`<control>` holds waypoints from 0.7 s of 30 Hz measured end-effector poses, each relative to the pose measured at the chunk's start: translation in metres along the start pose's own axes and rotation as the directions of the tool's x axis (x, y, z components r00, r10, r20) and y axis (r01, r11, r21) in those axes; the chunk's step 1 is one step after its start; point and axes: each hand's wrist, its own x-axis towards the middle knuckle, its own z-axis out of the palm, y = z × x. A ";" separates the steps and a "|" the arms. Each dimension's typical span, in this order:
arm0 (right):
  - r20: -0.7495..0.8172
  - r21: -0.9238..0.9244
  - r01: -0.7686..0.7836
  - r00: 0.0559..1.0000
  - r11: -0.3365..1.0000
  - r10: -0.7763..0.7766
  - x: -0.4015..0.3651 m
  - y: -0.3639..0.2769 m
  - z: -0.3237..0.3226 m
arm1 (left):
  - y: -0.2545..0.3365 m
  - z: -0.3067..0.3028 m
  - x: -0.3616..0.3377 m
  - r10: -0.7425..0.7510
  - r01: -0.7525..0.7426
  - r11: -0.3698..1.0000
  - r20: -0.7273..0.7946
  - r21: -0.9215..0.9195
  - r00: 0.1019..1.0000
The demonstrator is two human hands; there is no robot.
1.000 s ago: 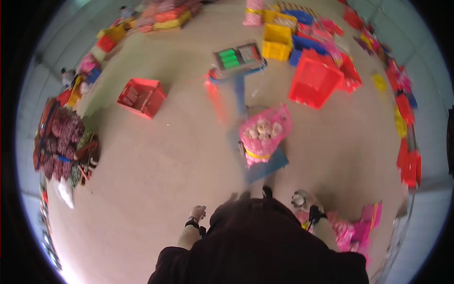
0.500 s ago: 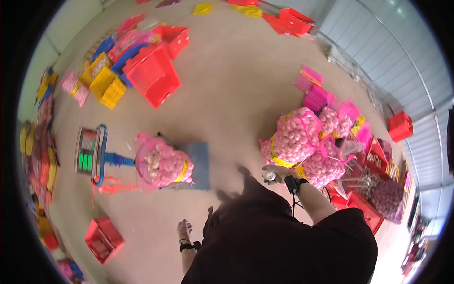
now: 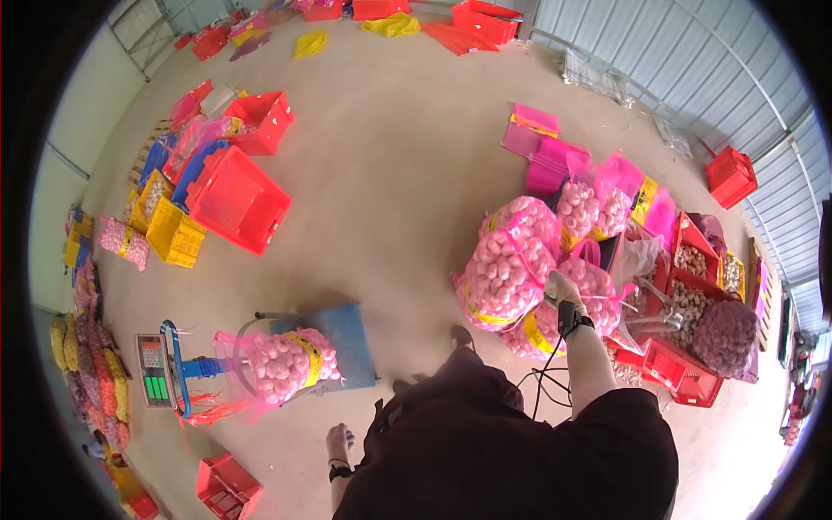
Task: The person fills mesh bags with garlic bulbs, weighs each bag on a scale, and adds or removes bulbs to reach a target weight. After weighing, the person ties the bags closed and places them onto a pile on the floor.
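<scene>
At nine o'clock the left hand (image 3: 340, 444) is held empty, fingers half-curled; at one, the right hand (image 3: 563, 289) is held at pink garlic bags (image 3: 507, 267), finger opening and grip unclear; at ten, one bag (image 3: 282, 367) is borne by a scale (image 3: 357, 347)

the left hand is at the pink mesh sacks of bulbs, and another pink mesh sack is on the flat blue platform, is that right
Not the left hand: the head view shows the right hand at the pink mesh sacks of bulbs. Another pink mesh sack is on the flat blue platform.
</scene>
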 end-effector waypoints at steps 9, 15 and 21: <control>-0.065 -0.577 0.156 0.970 0.802 -0.235 0.180 -0.052 -0.065 | 0.049 0.040 -0.102 -0.020 0.012 0.851 0.010 0.526 1.000; -0.210 -0.851 -0.089 0.961 0.517 -0.180 0.255 -0.023 -0.060 | 0.041 -0.014 -0.097 -0.100 0.070 0.903 0.050 0.424 0.994; -0.165 -0.882 0.059 0.891 0.468 -0.423 0.240 -0.066 -0.014 | 0.069 0.024 -0.111 -0.139 0.150 0.865 -0.059 0.480 0.989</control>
